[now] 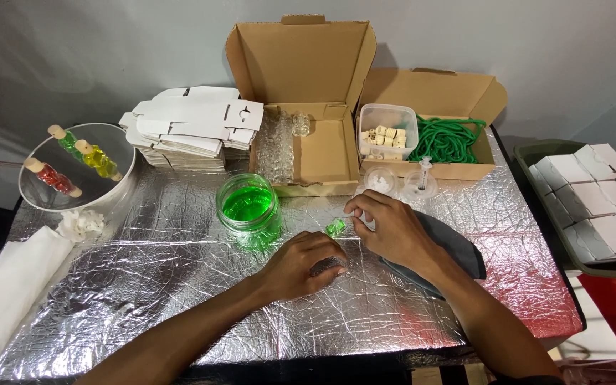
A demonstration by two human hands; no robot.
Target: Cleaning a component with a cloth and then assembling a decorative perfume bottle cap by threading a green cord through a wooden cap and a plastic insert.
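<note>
small green bottle (335,227) mid-table, toward front edge | pinched by right hand (386,228) fingertips | left hand (306,264) just below it, curled around something hidden | green jar (249,207) left

We see a table (180,299) wrapped in crinkled silver foil. On it rest a jar of green liquid (249,209), two open cardboard boxes (322,153) (458,167), a stack of flat white cartons (190,128), a glass bowl (119,175), white cloth (8,285) and a dark cloth (458,246).

Viewpoint: worn on the head, at the table's (180,285) near edge.
Direction: aimed downward and forward, toward the far edge.
Nearness: close; the whole tabletop is taken in.
Shared views: none, one camera.
</note>
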